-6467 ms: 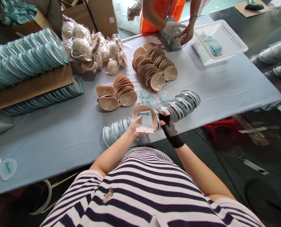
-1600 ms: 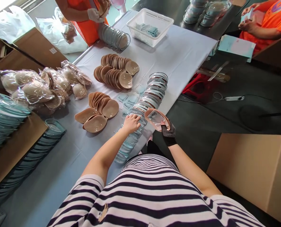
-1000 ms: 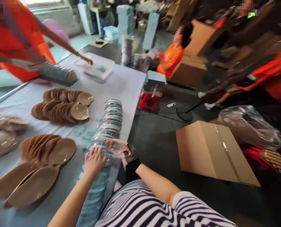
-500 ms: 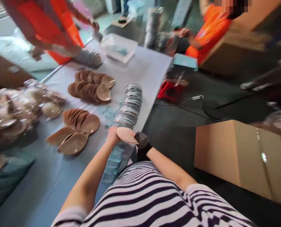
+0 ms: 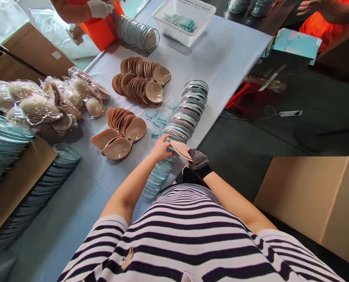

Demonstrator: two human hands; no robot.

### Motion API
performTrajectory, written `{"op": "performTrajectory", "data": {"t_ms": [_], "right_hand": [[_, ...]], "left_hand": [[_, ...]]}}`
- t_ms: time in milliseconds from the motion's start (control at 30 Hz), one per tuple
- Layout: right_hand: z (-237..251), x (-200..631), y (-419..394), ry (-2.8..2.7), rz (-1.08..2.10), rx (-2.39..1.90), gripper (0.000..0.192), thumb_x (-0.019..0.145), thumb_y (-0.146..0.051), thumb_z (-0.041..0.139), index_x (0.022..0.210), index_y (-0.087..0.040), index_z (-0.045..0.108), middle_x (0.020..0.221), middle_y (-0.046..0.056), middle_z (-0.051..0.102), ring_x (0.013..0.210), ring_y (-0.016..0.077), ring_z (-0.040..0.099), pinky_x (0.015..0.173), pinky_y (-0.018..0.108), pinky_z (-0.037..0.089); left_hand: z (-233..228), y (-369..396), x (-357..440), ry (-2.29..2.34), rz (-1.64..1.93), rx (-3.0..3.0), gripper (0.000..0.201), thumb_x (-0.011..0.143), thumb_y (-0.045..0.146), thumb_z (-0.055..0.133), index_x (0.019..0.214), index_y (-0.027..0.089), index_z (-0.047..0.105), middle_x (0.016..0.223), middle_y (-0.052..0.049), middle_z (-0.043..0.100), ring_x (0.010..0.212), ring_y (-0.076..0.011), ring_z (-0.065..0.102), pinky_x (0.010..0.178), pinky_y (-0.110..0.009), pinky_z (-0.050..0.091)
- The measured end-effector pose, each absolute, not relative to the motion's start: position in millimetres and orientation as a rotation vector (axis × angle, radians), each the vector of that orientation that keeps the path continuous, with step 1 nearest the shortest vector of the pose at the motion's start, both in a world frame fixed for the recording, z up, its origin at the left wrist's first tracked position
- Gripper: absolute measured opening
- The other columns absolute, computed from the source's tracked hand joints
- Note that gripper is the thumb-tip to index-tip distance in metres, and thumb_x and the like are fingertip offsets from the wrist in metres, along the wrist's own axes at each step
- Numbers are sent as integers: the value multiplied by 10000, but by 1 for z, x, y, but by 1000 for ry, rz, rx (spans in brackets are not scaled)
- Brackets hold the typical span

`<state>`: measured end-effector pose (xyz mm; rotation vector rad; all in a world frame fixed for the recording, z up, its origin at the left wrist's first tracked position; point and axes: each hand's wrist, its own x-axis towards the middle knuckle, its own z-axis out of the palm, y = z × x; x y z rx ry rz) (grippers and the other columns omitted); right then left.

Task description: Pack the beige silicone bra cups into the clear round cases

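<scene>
Over the table's near edge, my right hand (image 5: 198,159) in a dark dotted glove with bare fingertips grips a beige bra pad (image 5: 180,149) by its right end. The bare fingers of my left hand (image 5: 162,148) close on the pad's left end, beside a long row of clear round plastic cases (image 5: 189,111). More clear cases (image 5: 156,179) lie nearer my body, partly behind my left forearm. Left of the row are small printed cards (image 5: 159,117) and a fanned group of bra pads (image 5: 118,135). Farther back, two more rows of pads (image 5: 142,80) overlap.
Bagged pads (image 5: 36,102) are heaped on the left, above stacked clear cases (image 5: 45,188) beside a cardboard flap. A white basket (image 5: 183,37) holds small packets. Two people in orange work beyond the table; one wears a white glove. A cardboard box (image 5: 300,192) stands right.
The camera view has shifted, so the table appears lower and farther right. The pad stays between my two hands, now tilted more steeply down to the right.
</scene>
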<state>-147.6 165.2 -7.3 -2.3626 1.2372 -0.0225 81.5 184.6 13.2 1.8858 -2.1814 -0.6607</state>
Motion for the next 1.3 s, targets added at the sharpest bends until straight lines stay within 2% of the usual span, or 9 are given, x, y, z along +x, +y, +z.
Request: {"op": "performTrajectory", "data": {"t_ms": [233, 333, 467, 567, 667, 867, 1133, 1200, 1300], "right_hand": [[-9, -105, 139, 1165, 113, -2349, 465, 959, -320, 474, 1406, -192, 489, 1233, 161, 662, 966, 256, 670, 813, 326, 481], [-8, -111, 140, 1221, 155, -2321, 498, 923, -396, 550, 1363, -170, 506, 1203, 166, 677, 941, 267, 681, 769, 318, 481], [-7, -120, 146, 1326, 121, -2286, 345, 986, -350, 422, 1226, -187, 609, 1132, 123, 717, 961, 241, 686, 757, 284, 467], [-12, -110, 143, 1315, 82, -2299, 355, 1006, -274, 362, 1235, -192, 620, 1189, 110, 704, 1022, 218, 671, 791, 266, 461], [-21, -101, 144, 1323, 55, -2289, 350, 1005, -295, 379, 1233, -200, 627, 1206, 105, 699, 1018, 217, 671, 780, 262, 461], [-40, -107, 162, 1443, -128, -2080, 276, 955, -270, 455, 1152, -209, 638, 1079, 59, 737, 896, 202, 685, 733, 261, 460], [-50, -106, 158, 1406, -235, -1785, 150, 889, -225, 524, 930, -207, 666, 974, 46, 741, 904, 198, 675, 845, 313, 496], [-52, -109, 158, 1314, -267, -1704, 194, 857, -168, 522, 988, -216, 658, 1041, 29, 735, 944, 175, 673, 870, 310, 513], [-55, -117, 157, 1173, -284, -1625, 401, 798, -68, 477, 1138, -225, 618, 1153, 23, 708, 958, 138, 674, 844, 289, 546]], "left_hand": [[7, 192, 86, -2232, -673, 1772, 322, 754, 344, 738, 1043, 204, 731, 1502, -117, 406, 1473, -391, 241, 1201, -570, 243], [4, 194, 84, -2212, -639, 1780, 391, 740, 342, 752, 1102, 202, 707, 1489, -130, 433, 1457, -400, 277, 1182, -576, 277], [2, 195, 84, -2205, -606, 1793, 397, 731, 360, 762, 1095, 217, 692, 1487, -120, 444, 1450, -404, 293, 1166, -588, 297], [2, 196, 85, -2265, -592, 1745, 317, 744, 405, 753, 971, 192, 701, 1486, -133, 439, 1442, -407, 307, 1168, -576, 297], [4, 196, 84, -2291, -530, 1697, 318, 755, 419, 743, 984, 204, 694, 1466, -132, 455, 1426, -379, 334, 1164, -568, 303], [8, 195, 80, -2346, -490, 1587, 285, 823, 393, 657, 1045, 214, 659, 1214, -107, 629, 1162, -267, 557, 1064, -464, 408], [12, 192, 77, -2429, -478, 1674, 213, 836, 363, 604, 978, 206, 629, 981, -75, 685, 1015, -257, 599, 1047, -449, 369], [13, 191, 75, -2429, -456, 1678, 187, 827, 343, 606, 947, 202, 625, 964, -74, 676, 1002, -258, 592, 1032, -447, 374], [12, 190, 74, -2402, -446, 1676, 173, 817, 302, 597, 948, 195, 630, 948, -74, 658, 969, -250, 580, 1005, -440, 393]]}}
